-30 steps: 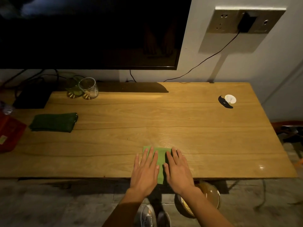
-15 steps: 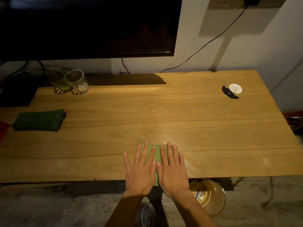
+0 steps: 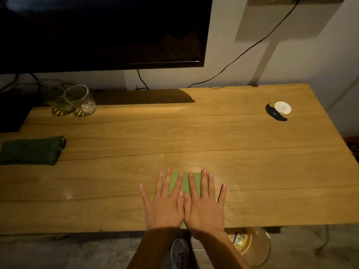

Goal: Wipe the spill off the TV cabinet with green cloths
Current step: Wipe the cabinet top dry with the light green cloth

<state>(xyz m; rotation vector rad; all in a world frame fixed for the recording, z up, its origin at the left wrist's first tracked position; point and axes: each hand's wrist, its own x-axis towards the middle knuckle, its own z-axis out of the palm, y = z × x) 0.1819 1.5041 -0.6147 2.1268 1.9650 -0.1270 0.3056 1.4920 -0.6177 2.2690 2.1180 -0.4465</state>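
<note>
A light green folded cloth (image 3: 174,184) lies near the front edge of the wooden TV cabinet (image 3: 194,136). Both palms cover most of it. My left hand (image 3: 165,206) and my right hand (image 3: 206,206) press flat on it side by side, fingers spread and pointing away from me. A faint wet sheen (image 3: 192,169) shows on the wood just beyond my fingertips. A second, dark green folded cloth (image 3: 31,150) rests at the cabinet's left edge, apart from both hands.
A clear glass (image 3: 80,100) and a green glass (image 3: 60,105) stand at the back left under the TV (image 3: 101,32). A black and white small object (image 3: 277,113) lies at the back right. A round bowl (image 3: 250,245) sits on the floor below the front edge.
Both hands have slid the light green cloth slightly forward from the front edge, and their fingers have spread wider. The view has tilted down and moved closer.
</note>
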